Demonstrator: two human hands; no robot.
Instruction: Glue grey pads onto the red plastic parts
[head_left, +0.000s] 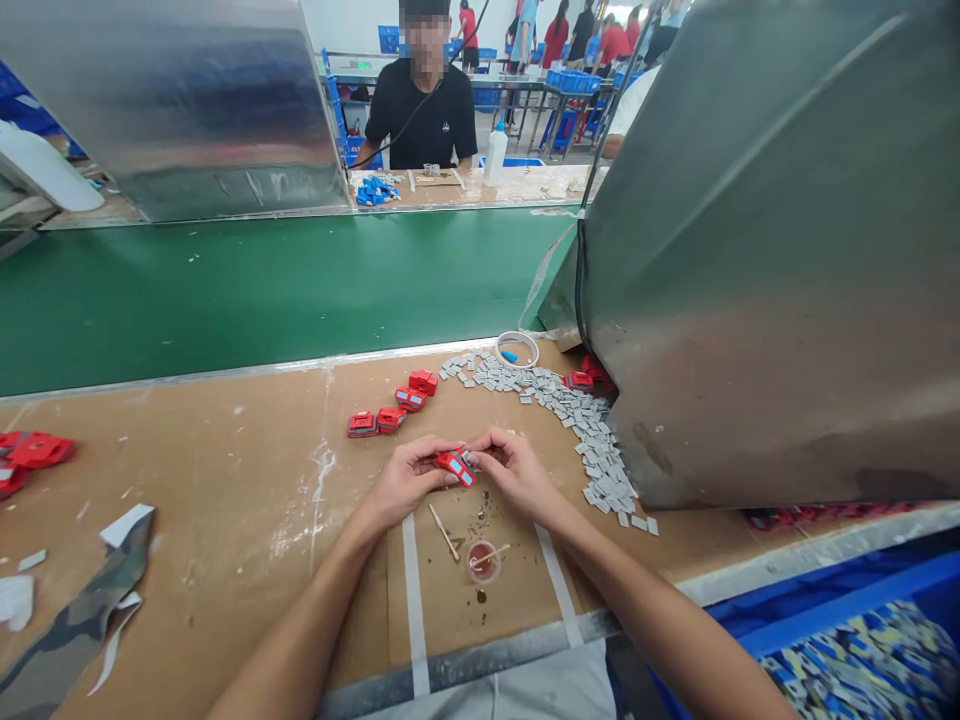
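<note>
My left hand (411,480) grips a small red toy car (456,467) with pale blue windows, above the cardboard-covered table. The fingers of my right hand (514,475) pinch a small grey piece (467,458) against the car's upper end; the fingertips partly hide it. Below the hands stands a small clear cup (484,563) of reddish liquid with a stick in it. A second thin stick (444,532) lies to its left. Several more red toy cars (377,422) sit beyond my left hand. Flat grey pieces (592,440) spread in a curved heap to the right.
A roll of tape (517,350) lies on the heap's far end. A large metal hood (772,260) leans in at the right. Beyond the table runs a green conveyor belt (262,290); a person (424,110) sits across it. A blue crate (847,630) of parts is at lower right.
</note>
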